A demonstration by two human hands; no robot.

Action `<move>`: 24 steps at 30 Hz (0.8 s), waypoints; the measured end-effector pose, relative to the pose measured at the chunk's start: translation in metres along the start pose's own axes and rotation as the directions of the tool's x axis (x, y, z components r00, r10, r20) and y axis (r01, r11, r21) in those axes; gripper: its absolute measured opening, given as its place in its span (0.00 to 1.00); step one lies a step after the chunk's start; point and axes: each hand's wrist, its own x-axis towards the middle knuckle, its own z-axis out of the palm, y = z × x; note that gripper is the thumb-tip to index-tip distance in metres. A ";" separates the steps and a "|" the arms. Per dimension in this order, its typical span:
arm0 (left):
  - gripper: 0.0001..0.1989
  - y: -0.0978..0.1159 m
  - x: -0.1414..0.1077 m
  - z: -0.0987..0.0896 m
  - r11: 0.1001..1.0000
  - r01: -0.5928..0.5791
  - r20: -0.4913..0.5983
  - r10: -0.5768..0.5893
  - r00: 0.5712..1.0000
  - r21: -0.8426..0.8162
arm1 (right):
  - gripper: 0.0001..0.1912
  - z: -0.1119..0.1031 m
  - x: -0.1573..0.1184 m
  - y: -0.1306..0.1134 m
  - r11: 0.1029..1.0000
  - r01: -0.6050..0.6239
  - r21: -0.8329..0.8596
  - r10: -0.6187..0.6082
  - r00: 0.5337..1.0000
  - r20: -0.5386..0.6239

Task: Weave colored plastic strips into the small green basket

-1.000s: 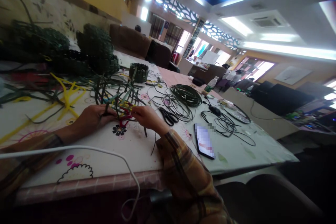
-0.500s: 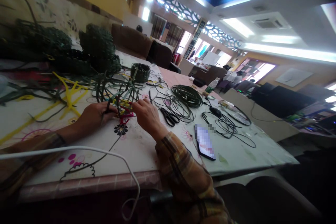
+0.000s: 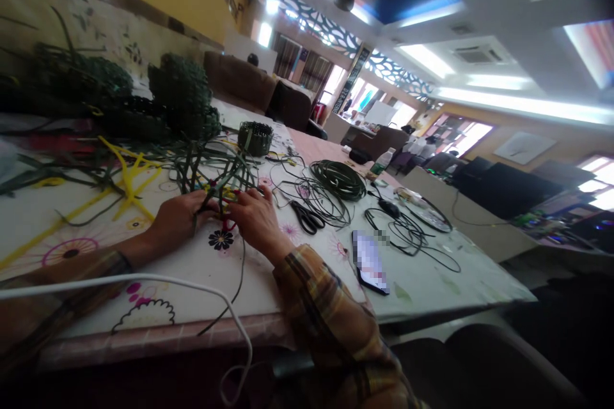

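Hands (image 3: 215, 220) on green strips (image 3: 218, 172)

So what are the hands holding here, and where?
Both the left hand and right hand grip the woven strip piece at its near, low edge.

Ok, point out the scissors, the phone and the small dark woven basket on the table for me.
scissors (image 3: 307, 217), head view, on the black handles.
phone (image 3: 369, 262), head view, middle of the screen.
small woven basket (image 3: 255, 138), head view, on its outer side wall.

Smooth plastic-looking green strips (image 3: 215, 169) are fanning out over the matt flowered tablecloth (image 3: 192, 281); glossy phone (image 3: 369, 263) is gleaming.
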 end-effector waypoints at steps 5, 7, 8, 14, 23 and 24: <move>0.17 0.005 0.000 0.005 0.994 -0.067 0.038 0.064 0.997 0.083 | 0.13 -0.008 0.008 -0.008 0.942 -0.235 0.240 0.229 0.972 0.053; 0.17 0.006 -0.001 0.006 0.987 -0.080 0.063 0.072 0.995 0.140 | 0.10 -0.011 0.009 -0.010 0.920 -0.225 0.321 0.222 0.974 0.047; 0.17 0.006 -0.001 0.006 0.984 -0.085 0.075 0.074 0.994 0.158 | 0.10 -0.011 0.009 -0.010 0.908 -0.216 0.359 0.217 0.975 0.037; 0.17 0.002 -0.001 0.009 0.988 -0.050 0.076 0.039 0.996 0.146 | 0.06 -0.012 -0.006 0.005 0.852 -0.167 0.497 0.184 0.983 0.015; 0.15 0.000 0.006 0.005 0.991 0.125 0.069 -0.122 0.990 -0.050 | 0.07 0.007 -0.017 0.018 0.733 -0.251 0.632 0.298 0.954 0.033; 0.15 0.001 0.007 0.005 0.990 0.134 0.076 -0.131 0.988 -0.040 | 0.07 0.009 -0.016 0.016 0.731 -0.261 0.630 0.314 0.949 0.028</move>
